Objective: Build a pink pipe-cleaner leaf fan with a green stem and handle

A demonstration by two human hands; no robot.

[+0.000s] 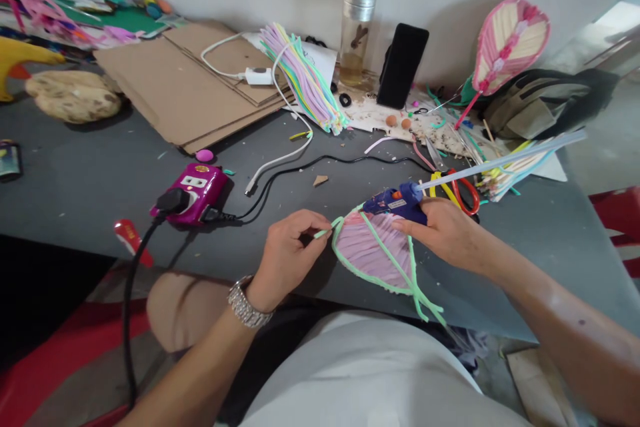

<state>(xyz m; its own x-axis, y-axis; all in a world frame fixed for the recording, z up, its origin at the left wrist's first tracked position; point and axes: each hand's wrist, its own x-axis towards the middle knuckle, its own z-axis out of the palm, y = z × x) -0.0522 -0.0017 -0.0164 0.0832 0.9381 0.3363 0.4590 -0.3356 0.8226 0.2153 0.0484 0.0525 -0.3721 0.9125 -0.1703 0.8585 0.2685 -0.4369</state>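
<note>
My left hand (295, 247) pinches the end of a light green pipe cleaner (327, 229) at the left edge of a leaf-shaped craft piece. This craft piece (373, 253) has pleated lilac and pink strips inside a green fuzzy border, and a green strand crosses it. Wrapped in my right hand (445, 230) is a blue glue gun (397, 203), its nozzle by the top of the border. A long translucent glue stick (505, 160) sticks out of its back. The fingers of my right hand are partly hidden behind the gun.
Left of my hands sits a purple power box (200, 190) with black cables. Behind are cardboard sheets (200, 80), a pipe cleaner bundle (305, 80), a bottle (357, 33) and a phone (403, 67). Scissors (463, 190) lie just past my right hand. A finished pink leaf (515, 47) stands back right.
</note>
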